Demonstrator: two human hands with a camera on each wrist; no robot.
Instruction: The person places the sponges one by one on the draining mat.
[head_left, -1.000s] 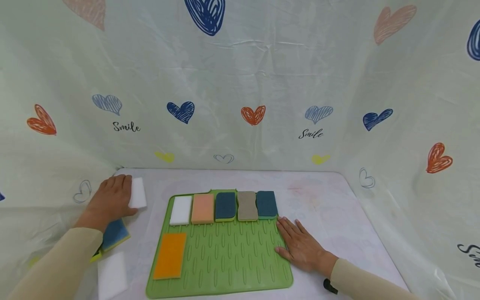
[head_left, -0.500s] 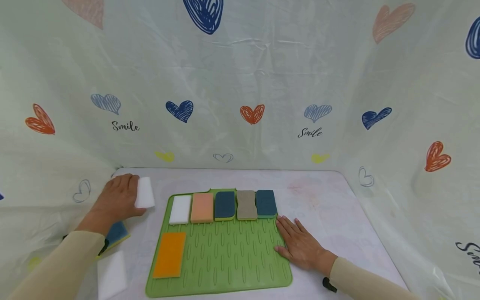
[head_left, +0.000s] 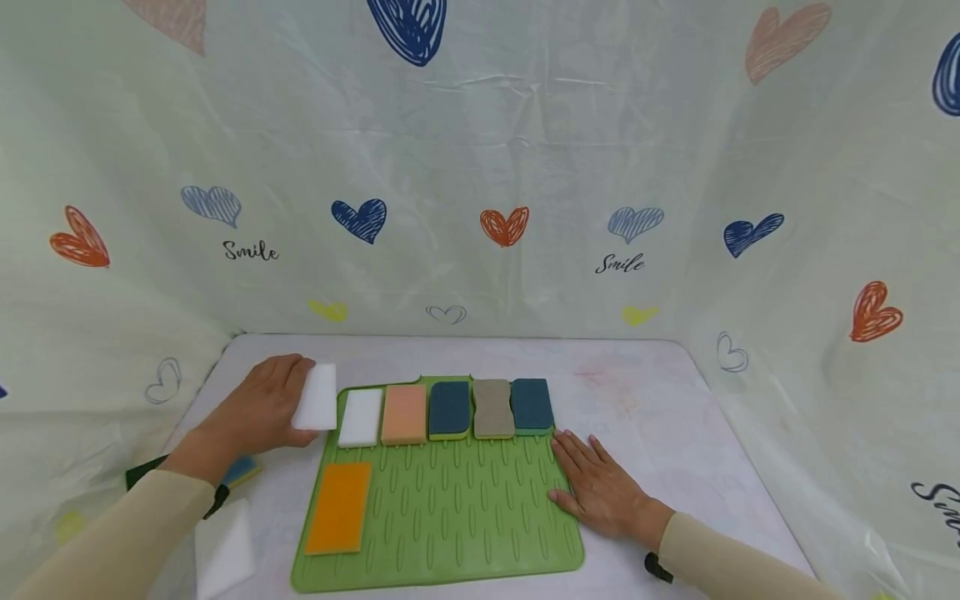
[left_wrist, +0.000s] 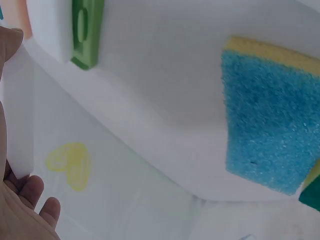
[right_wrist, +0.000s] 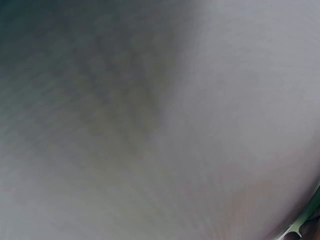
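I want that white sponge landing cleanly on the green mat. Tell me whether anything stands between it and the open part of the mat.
Nothing visible does. The left hand holds the white sponge at the green mat's far-left edge, beside the row's white sponge. The bare green area is open; only the orange sponge lies at its left.

Blue-yellow sponge (left_wrist: 270, 120) on white table (left_wrist: 150, 90); green mat corner (left_wrist: 86, 32) beyond.

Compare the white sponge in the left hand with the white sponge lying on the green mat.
The held white sponge is gripped by the left hand and lifted, tilted on edge beside the mat's far left corner; the mat's white sponge lies flat, untouched, first in the far row on the green mat. The held one is partly hidden by fingers; the other shows fully. Both are plain white rectangular blocks of similar size.
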